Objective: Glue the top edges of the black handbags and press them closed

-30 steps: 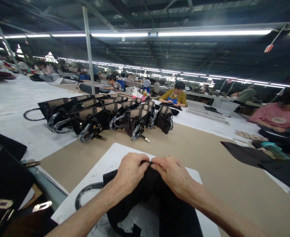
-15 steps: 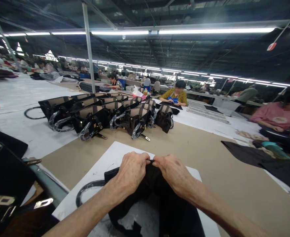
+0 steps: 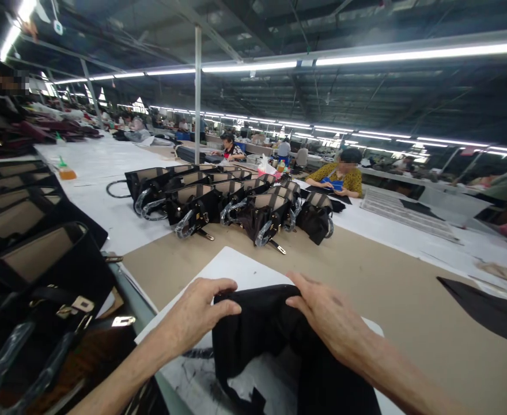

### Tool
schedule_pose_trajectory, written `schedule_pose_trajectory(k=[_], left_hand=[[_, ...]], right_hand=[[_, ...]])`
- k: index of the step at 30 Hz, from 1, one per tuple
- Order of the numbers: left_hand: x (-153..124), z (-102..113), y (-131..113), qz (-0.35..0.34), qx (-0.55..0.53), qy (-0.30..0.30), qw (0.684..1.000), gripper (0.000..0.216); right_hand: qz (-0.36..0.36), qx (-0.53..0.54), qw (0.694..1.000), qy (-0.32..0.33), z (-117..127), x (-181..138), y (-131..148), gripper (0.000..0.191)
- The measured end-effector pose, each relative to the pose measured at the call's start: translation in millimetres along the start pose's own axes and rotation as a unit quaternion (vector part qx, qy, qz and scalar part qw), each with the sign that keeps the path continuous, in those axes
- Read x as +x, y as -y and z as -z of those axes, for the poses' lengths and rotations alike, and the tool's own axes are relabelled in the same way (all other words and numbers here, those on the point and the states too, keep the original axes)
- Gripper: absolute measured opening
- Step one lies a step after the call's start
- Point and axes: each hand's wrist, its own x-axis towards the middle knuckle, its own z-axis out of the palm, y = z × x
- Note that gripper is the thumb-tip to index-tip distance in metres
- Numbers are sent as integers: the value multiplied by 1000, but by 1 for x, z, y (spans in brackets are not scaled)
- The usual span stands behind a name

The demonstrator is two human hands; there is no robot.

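A black fabric bag [image 3: 262, 334] lies on a white board [image 3: 236, 268] just in front of me. My left hand [image 3: 197, 314] grips the bag's left top edge, thumb over the rim. The bag's right top edge is under my right hand [image 3: 326, 317], whose fingers curl into the opening. The two hands hold the mouth of the bag apart. White paper shows inside the bag.
A row of several black and tan handbags [image 3: 219, 202] with wrapped handles stands across the brown table [image 3: 366, 271]. More such bags [image 3: 33, 271] are stacked at my left. Black fabric [image 3: 491, 308] lies at right. Other people [image 3: 344, 173] sit at far tables.
My hands have moved apart, spreading the bag's top edge wider. The camera has turned left, so the bags at my left come further into view.
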Motion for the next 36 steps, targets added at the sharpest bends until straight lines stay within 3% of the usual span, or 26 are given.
schedule_pose_trajectory(k=[5, 12, 20, 25, 31, 34, 36], left_hand=[[-2, -17, 3, 2, -80, -28, 996, 28], [-6, -23, 7, 22, -239, -9, 971, 25], [-5, -33, 9, -30, -149, -114, 982, 25], [-14, -41, 2, -77, -73, -135, 985, 26], [-18, -48, -13, -95, -49, -136, 985, 28], [-27, -40, -21, -100, -83, -157, 979, 21], [-38, -23, -25, -102, -77, -229, 965, 32]], right_hand=[[81, -18, 997, 0, 1, 17, 18, 10], [87, 9, 996, 32, -5, 29, 18, 27], [82, 13, 996, 29, -3, 24, 20, 32], [175, -7, 983, 51, 2, 25, 41, 8], [208, -100, 969, 87, -12, 27, 50, 9], [211, -92, 967, 110, -1, 21, 41, 14], [155, -40, 981, 112, 16, 14, 26, 12]])
